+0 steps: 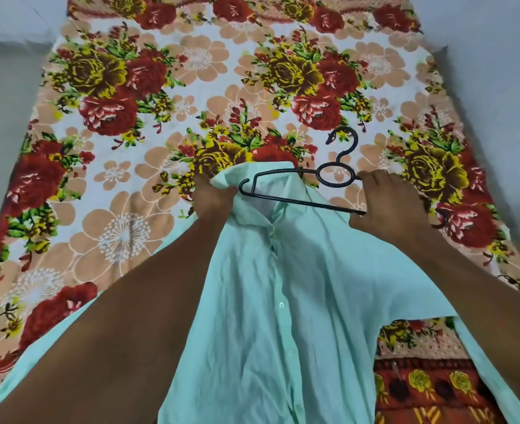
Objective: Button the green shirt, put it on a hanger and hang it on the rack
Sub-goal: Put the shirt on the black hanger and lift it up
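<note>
One shirt [271, 316], pale green, fills the lower middle of the frame. At least two buttons show on its front, lower centre; others cannot be counted in the folds. One black hanger [301, 191] lies at centre right. Two hands: left hand [211, 198] at centre, right hand [390, 206] at right. One flowered sheet [160, 102] covers the rest.

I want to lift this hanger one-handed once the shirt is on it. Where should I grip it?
Grip the black plastic hanger at the neck just below its hook, coming from above on the far side: that part lies bare on the floral bedsheet, while the mint-green shirt covers one arm.
</note>
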